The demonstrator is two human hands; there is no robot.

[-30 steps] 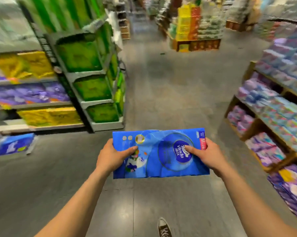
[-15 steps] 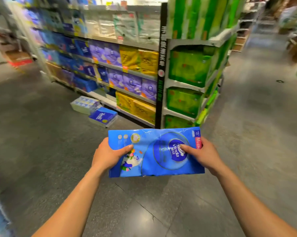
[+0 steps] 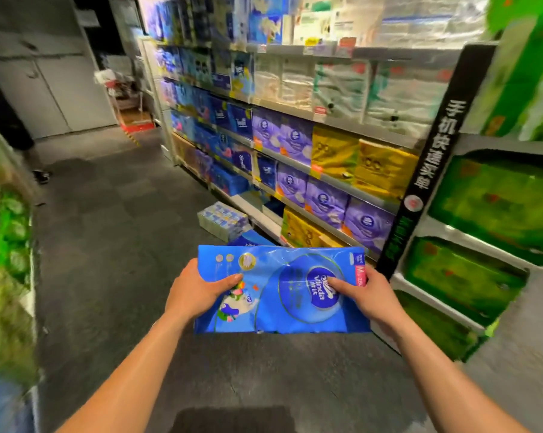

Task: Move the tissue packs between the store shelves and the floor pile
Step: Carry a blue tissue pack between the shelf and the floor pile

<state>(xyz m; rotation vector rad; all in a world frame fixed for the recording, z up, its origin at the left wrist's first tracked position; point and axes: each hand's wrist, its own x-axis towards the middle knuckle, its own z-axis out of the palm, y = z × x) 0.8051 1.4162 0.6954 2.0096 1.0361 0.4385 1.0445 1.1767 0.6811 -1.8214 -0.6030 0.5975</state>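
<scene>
Blue Vinda tissue pack [image 3: 282, 292] held flat w/ both hands (two more packs [image 3: 223, 220] on floor by shelves).

A blue tissue pack [image 3: 282, 292] in glossy, creased plastic film catches the store lights. Behind it, shelf packs [image 3: 326, 195] wear the same shiny wrap — purple, yellow, clear. The shelves [image 3: 336, 179] look like smooth painted metal. Underfoot, the dark floor [image 3: 114, 245] appears stone-like — faintly speckled, with a dull sheen and a fine crack.
</scene>
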